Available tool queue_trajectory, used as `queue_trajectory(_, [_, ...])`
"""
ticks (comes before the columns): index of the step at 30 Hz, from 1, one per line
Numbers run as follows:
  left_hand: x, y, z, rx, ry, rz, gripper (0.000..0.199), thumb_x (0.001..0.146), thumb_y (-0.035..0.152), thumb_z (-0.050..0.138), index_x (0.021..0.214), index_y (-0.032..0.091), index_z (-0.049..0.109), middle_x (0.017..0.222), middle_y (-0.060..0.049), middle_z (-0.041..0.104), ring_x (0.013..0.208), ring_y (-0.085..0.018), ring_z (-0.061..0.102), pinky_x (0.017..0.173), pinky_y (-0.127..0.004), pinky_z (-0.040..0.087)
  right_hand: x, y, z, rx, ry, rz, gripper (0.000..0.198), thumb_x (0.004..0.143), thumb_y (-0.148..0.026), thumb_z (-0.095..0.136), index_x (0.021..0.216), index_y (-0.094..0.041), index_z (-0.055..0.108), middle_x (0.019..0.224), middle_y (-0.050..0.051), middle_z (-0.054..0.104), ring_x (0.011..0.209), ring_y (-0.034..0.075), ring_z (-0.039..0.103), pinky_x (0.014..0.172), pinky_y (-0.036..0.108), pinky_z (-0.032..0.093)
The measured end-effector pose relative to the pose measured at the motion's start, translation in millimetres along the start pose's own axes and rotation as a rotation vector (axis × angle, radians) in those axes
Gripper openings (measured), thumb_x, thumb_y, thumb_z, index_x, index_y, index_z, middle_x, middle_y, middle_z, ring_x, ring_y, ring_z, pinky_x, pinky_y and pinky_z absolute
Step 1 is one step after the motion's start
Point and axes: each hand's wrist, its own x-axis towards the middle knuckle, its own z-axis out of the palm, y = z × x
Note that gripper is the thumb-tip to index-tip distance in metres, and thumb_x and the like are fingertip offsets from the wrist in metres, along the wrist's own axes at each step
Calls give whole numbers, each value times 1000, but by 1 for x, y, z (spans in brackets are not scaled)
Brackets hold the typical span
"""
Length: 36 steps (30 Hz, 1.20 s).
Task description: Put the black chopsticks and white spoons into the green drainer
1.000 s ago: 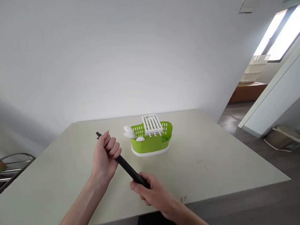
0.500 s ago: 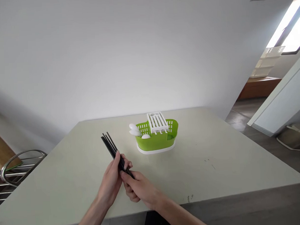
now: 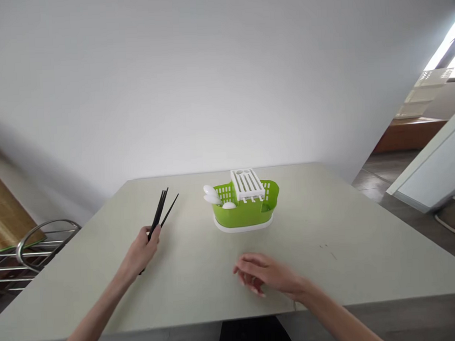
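My left hand (image 3: 143, 248) is closed around a bundle of black chopsticks (image 3: 159, 211) at the left of the table; one stick splays out to the right of the others. My right hand (image 3: 256, 273) hovers near the table's front with loosely curled, parted fingers and nothing in it. Beyond it stands a green plastic cutlery basket (image 3: 242, 217) on a white base. White spoons (image 3: 212, 194) lean out of its left side, and a white slotted rack (image 3: 247, 184) sits across its top.
A pale table (image 3: 202, 277) fills the foreground, its back edge against a white wall (image 3: 223, 80). Off the left side stand a metal rack (image 3: 46, 246) and a wooden board (image 3: 10, 210). A doorway opens at the right.
My hands have come apart. My left hand has carried the chopsticks to the left, and my right hand has let go of them and moved right. The view has shifted slightly.
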Motion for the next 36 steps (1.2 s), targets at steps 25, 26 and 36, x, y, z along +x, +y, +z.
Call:
queue_trajectory(25, [24,-106,-14,832,202,287,82,101,55,18,157,0,41,163,-25,43,153,-42,36,122,-58,32,-44,25,-90,11,447,-150,48,90,-68,70,92,-21,66,78,0,58,61,12,50,51,26,41])
queue_trajectory(26, [24,-108,-15,828,195,284,82,101,55,17,158,1,40,164,-24,43,153,-42,35,122,-58,31,-43,25,-92,-25,450,-159,48,91,-69,69,93,-20,65,79,0,59,61,13,51,51,27,42])
queue_trajectory(36, [19,-108,-27,874,308,489,83,98,60,27,154,0,46,159,-30,45,155,-49,29,121,-66,29,-31,-4,-114,-795,1045,-545,38,103,-53,52,125,-25,66,120,12,68,100,26,66,74,38,56])
